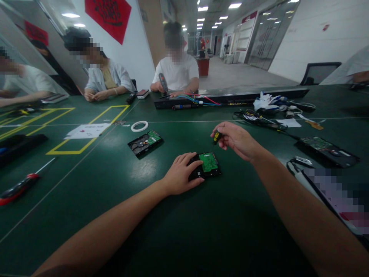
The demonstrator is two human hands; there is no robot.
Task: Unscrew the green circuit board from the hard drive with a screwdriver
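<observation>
A black hard drive with a green circuit board (209, 162) lies flat on the table in front of me. My left hand (182, 173) grips its left end, thumb along the near edge and fingers over the top and far side. Between the fingertips of my right hand (235, 139) is a small screwdriver with a yellow and black handle (216, 137). Its thin shaft points down at the board's far right corner; whether the tip touches a screw cannot be made out. Left of and beyond this drive lies a second hard drive (145, 143), board side up.
A roll of white tape (139, 126) and a paper sheet (87, 131) lie farther left. A red and black screwdriver (20, 188) is at the left. Cables (261, 118), gloves (268, 102) and another hard drive (327, 151) are on the right. A co-worker across the table holds a power screwdriver (163, 82).
</observation>
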